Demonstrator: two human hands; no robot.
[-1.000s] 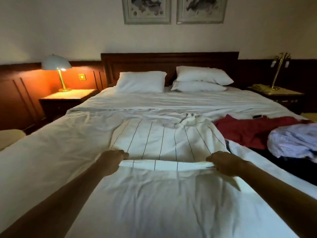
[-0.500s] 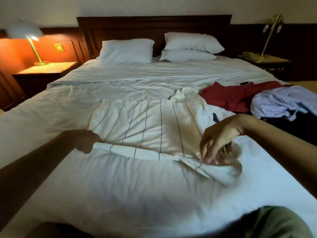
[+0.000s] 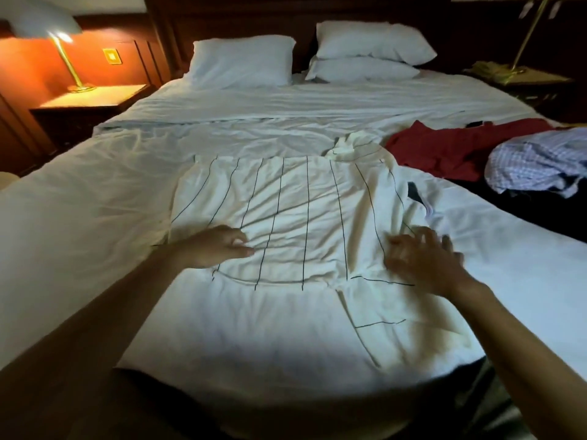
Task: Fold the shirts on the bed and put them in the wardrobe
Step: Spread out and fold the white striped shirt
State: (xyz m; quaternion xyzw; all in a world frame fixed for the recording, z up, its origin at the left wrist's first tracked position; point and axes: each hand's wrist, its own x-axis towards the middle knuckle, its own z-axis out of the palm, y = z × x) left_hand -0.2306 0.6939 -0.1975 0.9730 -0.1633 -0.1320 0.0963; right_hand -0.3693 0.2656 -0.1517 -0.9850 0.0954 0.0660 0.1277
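Note:
A white shirt with thin dark stripes lies spread flat on the bed, collar toward the pillows. One sleeve trails off its lower right corner toward me. My left hand rests on the shirt's lower left part, fingers lightly bent against the cloth. My right hand is blurred, fingers spread over the shirt's lower right side. A red shirt and a blue checked shirt lie crumpled at the right of the bed.
Three white pillows sit by the dark headboard. A lit lamp stands on the left nightstand; a brass lamp stands on the right one. Dark clothing lies under the checked shirt.
Both hands have let go of the shirt's near edge and now lie on top of it. The sleeve has dropped out flat at the lower right. The view has moved closer.

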